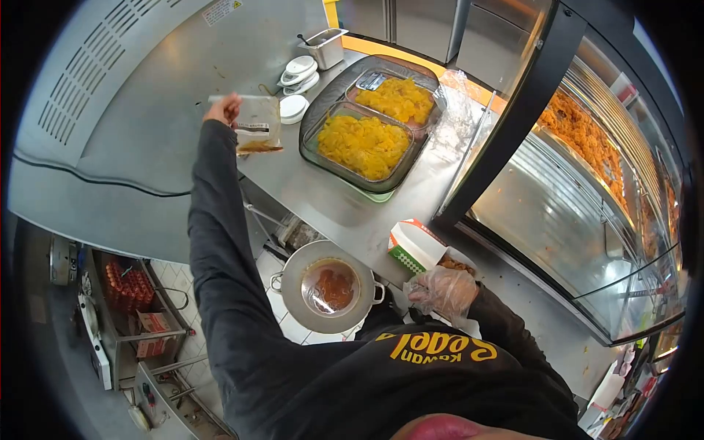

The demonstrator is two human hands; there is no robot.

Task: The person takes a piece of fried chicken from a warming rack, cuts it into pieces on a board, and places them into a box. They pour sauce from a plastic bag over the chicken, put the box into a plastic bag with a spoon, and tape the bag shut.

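Note:
At the upper left, my left hand [224, 110] is closed on the top edge of a clear plastic bag [258, 117]. The bag hangs over the counter's edge, with a printed label and a little brown content at its bottom. My right hand [444, 288], in a loose clear plastic glove, is curled against the near side of a paper food box [412, 246]. White inside, with orange and green outside, the box has its lid flap up. Brown fried food [457, 264] shows beside the glove, and the glove partly hides the box.
Two glass trays of yellow food [364, 143] stand in a large dark tray [315, 158] on the steel counter [293, 187]. Below it is a pot [297, 275] with reddish-brown liquid. A glass display case [513, 169] with fried food stands right. Crumpled plastic [456, 110] lies behind.

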